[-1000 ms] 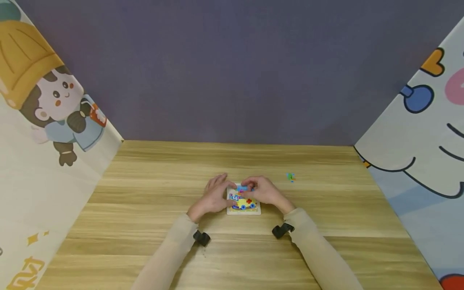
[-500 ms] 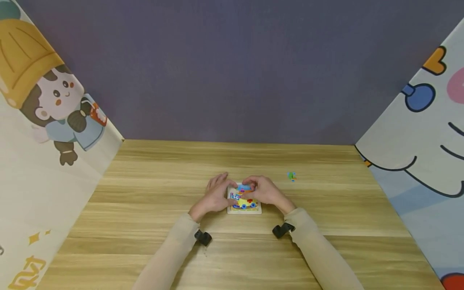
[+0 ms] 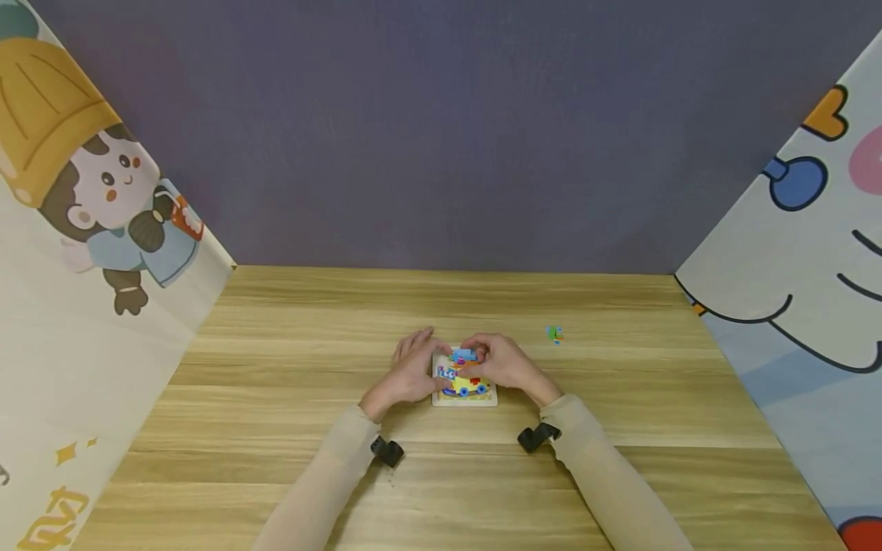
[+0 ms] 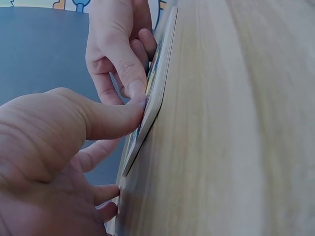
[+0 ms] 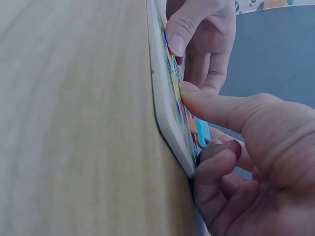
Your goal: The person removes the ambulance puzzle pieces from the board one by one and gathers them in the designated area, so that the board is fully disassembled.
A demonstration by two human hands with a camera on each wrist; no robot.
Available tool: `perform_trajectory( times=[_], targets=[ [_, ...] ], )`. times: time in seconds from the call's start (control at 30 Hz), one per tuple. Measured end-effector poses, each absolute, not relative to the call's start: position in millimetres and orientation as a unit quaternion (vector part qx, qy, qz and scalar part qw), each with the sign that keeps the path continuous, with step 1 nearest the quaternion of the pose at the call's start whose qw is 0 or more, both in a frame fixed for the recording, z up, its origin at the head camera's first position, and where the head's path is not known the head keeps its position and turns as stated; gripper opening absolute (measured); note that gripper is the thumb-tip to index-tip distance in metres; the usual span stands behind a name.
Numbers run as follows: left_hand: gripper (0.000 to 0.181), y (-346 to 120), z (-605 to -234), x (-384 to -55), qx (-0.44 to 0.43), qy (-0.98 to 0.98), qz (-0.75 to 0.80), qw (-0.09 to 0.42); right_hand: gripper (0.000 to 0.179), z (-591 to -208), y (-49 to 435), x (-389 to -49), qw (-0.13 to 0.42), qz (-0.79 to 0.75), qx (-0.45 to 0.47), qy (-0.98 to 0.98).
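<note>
A square puzzle board (image 3: pixel 465 405) with a light rim and a yellow ambulance picture lies flat on the table between both hands. My left hand (image 3: pixel 408 375) is at its left side, thumb (image 4: pixel 123 117) pressing on the picture, index fingertip near the far left corner. From the right, my right hand (image 3: pixel 508 364) reaches over the board, its thumb on the picture. The right hand's curled fingers hold a blue-and-orange puzzle piece (image 5: pixel 201 132), tilted up off the board in the right wrist view. In the head view that piece's blue part shows near the far edge.
Farther back on the right, a small green-and-blue puzzle piece (image 3: pixel 554 334) lies on the wooden table (image 3: pixel 310 428). A dark panel (image 3: pixel 441 138) rises behind the table, with cartoon-printed walls on both sides. Each sleeve carries a black wrist camera (image 3: pixel 538 438).
The blue part of the piece shows more distinctly near the board's far edge. Both hands stay almost in place, and the whole view has shifted slightly.
</note>
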State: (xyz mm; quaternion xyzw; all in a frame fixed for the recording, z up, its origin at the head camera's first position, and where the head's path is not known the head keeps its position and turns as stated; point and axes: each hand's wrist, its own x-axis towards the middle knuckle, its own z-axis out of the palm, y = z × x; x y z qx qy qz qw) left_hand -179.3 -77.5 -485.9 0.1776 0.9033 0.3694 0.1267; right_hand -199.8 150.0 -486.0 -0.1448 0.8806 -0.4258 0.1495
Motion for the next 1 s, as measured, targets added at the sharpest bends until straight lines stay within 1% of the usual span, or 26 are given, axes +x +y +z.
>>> perform_trajectory(
  times=[0.13, 0.27, 0.43, 0.5, 0.7, 1.0],
  targets=[
    [0.06, -80.2, -485.3, -179.5, 0.194, 0.908, 0.35, 0.125, 0.048, -485.8, 150.3, -200.1, 0.152, -0.43, -0.147, 0.878],
    [0.064, -82.3, -484.2, -178.8, 0.202, 0.912, 0.333, 0.129, 0.045, -486.0, 151.0, -201.1, 0.156, -0.432, -0.148, 0.876],
    [0.066, -82.4, -484.4, -178.2, 0.203, 0.912, 0.332, 0.131, 0.03, -488.9, 154.6, -203.4, 0.145, -0.445, -0.143, 0.872],
    [0.066, -82.0, -484.1, -178.2, 0.203, 0.911, 0.333, 0.131, 0.028, -489.8, 156.5, -203.6, 0.148, -0.456, -0.134, 0.867],
    [0.066, -81.7, -484.2, -178.0, 0.204, 0.911, 0.334, 0.131, 0.029, -488.7, 161.0, -202.0, 0.166, -0.479, -0.113, 0.855],
    [0.066, -82.0, -483.6, -177.9, 0.205, 0.911, 0.334, 0.13, 0.031, -490.2, 165.2, -205.8, 0.158, -0.482, -0.126, 0.853]
  ],
)
